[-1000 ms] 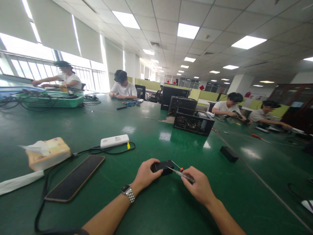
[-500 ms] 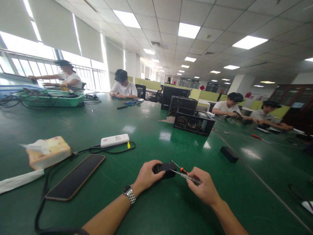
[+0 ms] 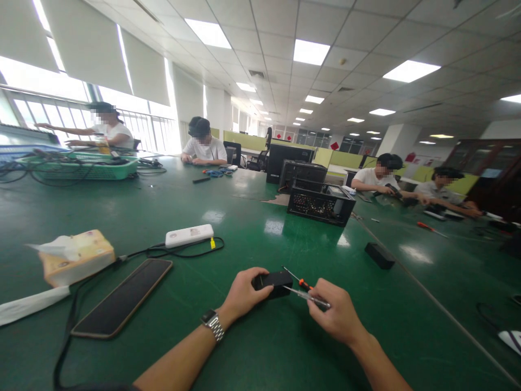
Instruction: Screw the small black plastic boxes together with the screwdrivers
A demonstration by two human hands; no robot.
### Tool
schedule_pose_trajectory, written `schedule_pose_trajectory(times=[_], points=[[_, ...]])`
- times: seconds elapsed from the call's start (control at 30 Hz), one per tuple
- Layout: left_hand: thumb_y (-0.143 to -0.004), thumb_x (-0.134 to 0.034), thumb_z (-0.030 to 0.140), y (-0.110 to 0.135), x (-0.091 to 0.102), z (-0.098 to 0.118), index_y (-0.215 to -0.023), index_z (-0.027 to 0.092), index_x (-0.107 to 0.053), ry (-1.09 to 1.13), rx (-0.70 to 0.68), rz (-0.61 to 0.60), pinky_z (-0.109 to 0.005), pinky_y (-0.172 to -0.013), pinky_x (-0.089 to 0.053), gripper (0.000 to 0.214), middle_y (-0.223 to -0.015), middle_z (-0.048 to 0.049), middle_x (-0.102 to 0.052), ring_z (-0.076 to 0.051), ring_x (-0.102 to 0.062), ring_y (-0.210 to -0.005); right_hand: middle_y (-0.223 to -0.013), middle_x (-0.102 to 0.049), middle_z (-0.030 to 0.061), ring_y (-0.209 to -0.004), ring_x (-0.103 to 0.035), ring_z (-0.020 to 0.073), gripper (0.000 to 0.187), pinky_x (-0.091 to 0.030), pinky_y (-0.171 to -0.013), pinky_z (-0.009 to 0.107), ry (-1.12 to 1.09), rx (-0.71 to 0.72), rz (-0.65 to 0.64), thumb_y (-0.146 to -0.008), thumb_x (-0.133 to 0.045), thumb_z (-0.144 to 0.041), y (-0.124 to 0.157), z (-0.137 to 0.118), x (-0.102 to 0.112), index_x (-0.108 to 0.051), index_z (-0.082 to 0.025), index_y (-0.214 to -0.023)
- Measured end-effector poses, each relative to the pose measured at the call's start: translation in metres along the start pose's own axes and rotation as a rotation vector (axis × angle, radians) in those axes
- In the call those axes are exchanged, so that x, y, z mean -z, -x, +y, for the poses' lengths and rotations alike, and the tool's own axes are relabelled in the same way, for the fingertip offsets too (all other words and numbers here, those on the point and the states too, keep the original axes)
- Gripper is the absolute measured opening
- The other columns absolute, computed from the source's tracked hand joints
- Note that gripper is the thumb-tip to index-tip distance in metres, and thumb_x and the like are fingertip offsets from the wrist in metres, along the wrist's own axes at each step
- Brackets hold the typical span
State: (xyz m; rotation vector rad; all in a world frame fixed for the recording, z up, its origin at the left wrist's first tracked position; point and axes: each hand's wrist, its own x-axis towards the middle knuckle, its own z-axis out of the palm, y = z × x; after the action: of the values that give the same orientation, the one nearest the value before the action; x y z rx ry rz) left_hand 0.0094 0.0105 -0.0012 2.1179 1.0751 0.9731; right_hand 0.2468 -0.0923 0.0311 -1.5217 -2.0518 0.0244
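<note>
My left hand [image 3: 247, 293], with a watch on its wrist, is closed around a small black box [image 3: 279, 282] that rests on the green table. In my right hand [image 3: 334, 309] is a slim screwdriver [image 3: 302, 294] with a clear-looking handle. Its thin metal shaft points left, and the tip is at the box's right end; I cannot tell whether it touches. Just behind the box and my right hand lies a second screwdriver, orange and black [image 3: 303, 284], with its shaft pointing away to the left.
Left of my hands are a phone [image 3: 124, 297], a tissue pack [image 3: 83, 258] and a white power strip [image 3: 189, 235] with its cable. Another black block [image 3: 379, 255] lies to the right. Open computer cases [image 3: 319, 205] stand further back. Several people sit around the table.
The view has shifted slightly. My left hand keeps its hold on the box, and the screwdriver in my right hand stays at the box's right end, its handle tilted a little differently.
</note>
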Motion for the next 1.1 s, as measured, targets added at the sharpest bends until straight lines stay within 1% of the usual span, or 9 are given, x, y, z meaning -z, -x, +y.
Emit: schedule_pose_trajectory(times=[0.13,0.4,0.53,0.63,0.73,0.83,0.9,1.03,1.1], points=[[-0.073,-0.069,0.033,0.0,-0.001,0.001,-0.101,0.019,-0.069,-0.012,-0.007,-0.003,-0.032,-0.08,-0.049,0.031,-0.098,-0.0047,-0.072,-0.023,-0.065,-0.086,-0.071,-0.054,0.0006,-0.06,-0.049,0.0113,0.015,-0.032,-0.057,0.023,0.093,0.012,-0.004,-0.084,-0.049,-0.022,-0.001,-0.006,-0.01,-0.061,-0.019,-0.074],[-0.072,-0.068,0.031,0.0,-0.003,0.0,-0.1,0.02,-0.068,-0.004,-0.02,-0.003,-0.03,-0.081,-0.049,0.03,-0.098,-0.0042,-0.072,-0.022,-0.065,-0.088,-0.077,-0.06,0.0033,-0.067,-0.056,0.0157,0.014,-0.03,-0.058,0.027,0.316,-0.056,0.085,-0.089,-0.045,-0.023,0.003,-0.038,-0.049,-0.054,-0.021,-0.078],[-0.072,-0.069,0.031,0.0,-0.002,0.001,-0.101,0.02,-0.066,-0.001,-0.032,0.001,-0.029,-0.077,-0.05,0.032,-0.094,-0.0031,-0.072,-0.021,-0.065,-0.084,-0.076,-0.063,0.0036,-0.069,-0.059,0.0179,0.013,-0.031,-0.057,0.027,0.304,-0.135,0.042,-0.089,-0.046,-0.024,0.0,-0.038,-0.058,-0.052,-0.022,-0.077],[-0.072,-0.069,0.032,0.001,0.0,0.003,-0.105,0.021,-0.065,-0.009,-0.042,-0.004,-0.029,-0.077,-0.05,0.035,-0.095,-0.0035,-0.071,-0.022,-0.065,-0.084,-0.072,-0.065,0.0011,-0.064,-0.059,0.0161,0.01,-0.03,-0.053,0.025,0.179,-0.242,-0.034,-0.085,-0.051,-0.024,-0.003,-0.032,-0.054,-0.053,-0.022,-0.076],[-0.072,-0.068,0.032,0.002,0.001,0.003,-0.112,0.023,-0.062,-0.034,-0.056,-0.006,-0.031,-0.079,-0.05,0.041,-0.1,-0.0032,-0.071,-0.023,-0.066,-0.087,-0.061,-0.063,-0.0027,-0.056,-0.056,0.0127,0.011,-0.029,-0.049,0.022,0.018,-0.349,-0.169,-0.078,-0.055,-0.022,-0.002,-0.021,-0.04,-0.053,-0.022,-0.068],[-0.073,-0.069,0.033,0.002,0.001,0.001,-0.115,0.024,-0.061,-0.065,-0.07,0.004,-0.032,-0.082,-0.049,0.044,-0.103,-0.0041,-0.071,-0.023,-0.065,-0.09,-0.057,-0.06,-0.0046,-0.052,-0.053,0.0109,0.009,-0.029,-0.048,0.02,-0.071,-0.316,-0.343,-0.07,-0.057,-0.017,0.002,-0.008,-0.023,-0.056,-0.021,-0.062],[-0.072,-0.07,0.034,0.001,0.001,0.0,-0.116,0.023,-0.061,-0.082,-0.08,0.014,-0.033,-0.085,-0.049,0.046,-0.106,-0.005,-0.07,-0.024,-0.065,-0.092,-0.058,-0.061,-0.0046,-0.053,-0.053,0.011,0.008,-0.029,-0.049,0.02,-0.063,-0.269,-0.411,-0.068,-0.058,-0.016,0.004,-0.002,-0.015,-0.059,-0.021,-0.062],[-0.072,-0.071,0.035,0.0,0.001,-0.001,-0.112,0.023,-0.064,-0.084,-0.083,0.004,-0.034,-0.086,-0.049,0.042,-0.105,-0.0052,-0.07,-0.024,-0.065,-0.093,-0.069,-0.065,-0.0012,-0.065,-0.058,0.0153,0.003,-0.033,-0.056,0.023,0.053,-0.174,-0.312,-0.071,-0.064,-0.026,0.003,-0.002,-0.012,-0.066,-0.024,-0.07],[-0.073,-0.07,0.036,0.0,0.002,-0.001,-0.108,0.023,-0.067,-0.056,-0.069,-0.018,-0.033,-0.084,-0.049,0.038,-0.103,-0.0048,-0.071,-0.024,-0.065,-0.092,-0.074,-0.065,0.0,-0.068,-0.058,0.0165,0.01,-0.036,-0.058,0.025,0.083,-0.162,-0.23,-0.076,-0.064,-0.034,0.0,-0.006,-0.014,-0.069,-0.026,-0.079]])
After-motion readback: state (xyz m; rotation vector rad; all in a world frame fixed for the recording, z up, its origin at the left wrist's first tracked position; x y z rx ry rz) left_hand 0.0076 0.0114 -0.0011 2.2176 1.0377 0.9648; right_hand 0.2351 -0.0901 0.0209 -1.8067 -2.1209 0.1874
